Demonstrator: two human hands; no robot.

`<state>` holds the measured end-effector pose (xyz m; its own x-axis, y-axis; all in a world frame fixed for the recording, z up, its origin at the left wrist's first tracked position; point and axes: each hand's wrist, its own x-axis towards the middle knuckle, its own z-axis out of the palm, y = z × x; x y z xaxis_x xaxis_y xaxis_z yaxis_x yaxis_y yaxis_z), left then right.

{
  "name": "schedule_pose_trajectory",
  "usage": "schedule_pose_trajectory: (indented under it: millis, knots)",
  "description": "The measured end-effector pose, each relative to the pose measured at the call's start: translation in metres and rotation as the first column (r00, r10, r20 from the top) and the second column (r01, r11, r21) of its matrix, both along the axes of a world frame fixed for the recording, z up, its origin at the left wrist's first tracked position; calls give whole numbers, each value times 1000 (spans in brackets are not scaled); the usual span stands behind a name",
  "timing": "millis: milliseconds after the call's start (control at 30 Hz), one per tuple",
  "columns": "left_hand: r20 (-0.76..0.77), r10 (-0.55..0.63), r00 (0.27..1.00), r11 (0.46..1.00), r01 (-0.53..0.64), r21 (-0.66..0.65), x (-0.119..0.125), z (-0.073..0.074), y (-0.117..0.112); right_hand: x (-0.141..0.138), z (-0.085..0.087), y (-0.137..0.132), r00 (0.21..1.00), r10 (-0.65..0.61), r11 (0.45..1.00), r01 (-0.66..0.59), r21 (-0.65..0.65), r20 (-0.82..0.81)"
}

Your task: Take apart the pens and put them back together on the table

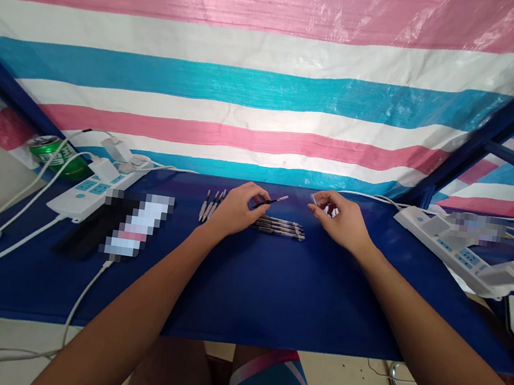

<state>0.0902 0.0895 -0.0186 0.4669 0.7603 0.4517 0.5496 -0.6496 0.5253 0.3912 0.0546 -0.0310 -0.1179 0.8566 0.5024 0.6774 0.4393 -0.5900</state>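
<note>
My left hand [237, 209] is closed in a pinch on a thin dark pen part [271, 202], whose pale slender end points right. My right hand [343, 220] pinches a small clear, whitish piece [314, 198]; the fingers hide most of it, so I cannot tell its kind. Between the hands, on the blue table, lies a row of several dark and clear pens [283, 228], side by side and pointing left to right. Beyond my left wrist lie several short grey-and-black pen pieces [210, 206], partly hidden by the hand.
On the left are a white power strip [79, 196], a green can [59, 155] and a blurred phone [140, 227] with a cable. Another power strip [457, 246] with plugs stands at right. Blue frame bars [495, 133] and striped sheeting [253, 83] close off the back.
</note>
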Motion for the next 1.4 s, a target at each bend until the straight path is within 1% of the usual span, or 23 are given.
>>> schedule_pose_trajectory:
  millis: [100, 167, 233, 300, 400, 467, 567, 667, 800, 933, 1067, 1167, 1267, 1400]
  knots:
    - [6, 73, 997, 995, -73, -65, -7, 1, 4, 3, -2, 3, 998, -64, 995, 64, -71, -2]
    - [-15, 140, 990, 987, -141, -77, -12, 4, 5, 5, -6, 5, 996, -77, 992, 81, -94, 43]
    - [-48, 207, 977, 977, -209, -42, -17, 9, 6, 5, -11, 9, 990, -82, 991, 94, -99, 118]
    - [-89, 268, 959, 963, -267, 21, -21, 13, 8, 5, -16, 13, 976, -87, 989, 109, -102, 202]
    - [-199, 353, 914, 936, -348, 62, -26, 17, 10, 7, -22, 18, 942, -100, 985, 140, -105, 320]
    - [-303, 392, 869, 916, -400, 37, -29, 15, 10, 8, -25, 21, 920, -108, 983, 156, -100, 377]
    - [-422, 416, 805, 887, -461, -5, -30, 10, 8, 10, -27, 23, 909, -102, 983, 156, -101, 405]
    - [-486, 414, 770, 871, -490, -34, -31, 6, 5, 12, -27, 24, 912, -95, 984, 147, -101, 398]
    - [-534, 412, 738, 850, -522, -67, -31, 8, 3, 13, -27, 23, 917, -100, 985, 147, -94, 385]
    - [-557, 422, 715, 847, -530, -40, -30, 10, 2, 12, -27, 22, 926, -101, 983, 148, -104, 364]
    - [-581, 424, 695, 843, -537, -26, -29, 10, 0, 10, -26, 20, 932, -107, 982, 154, -110, 345]
    - [-576, 423, 699, 846, -532, -25, -28, 7, 0, 7, -25, 19, 938, -98, 984, 141, -108, 333]
    - [-548, 441, 711, 852, -524, 7, -28, 4, 2, 4, -24, 17, 942, -80, 986, 122, -110, 327]
    - [-523, 491, 697, 851, -513, 115, -29, 0, 5, 3, -24, 17, 940, -76, 986, 121, -116, 332]
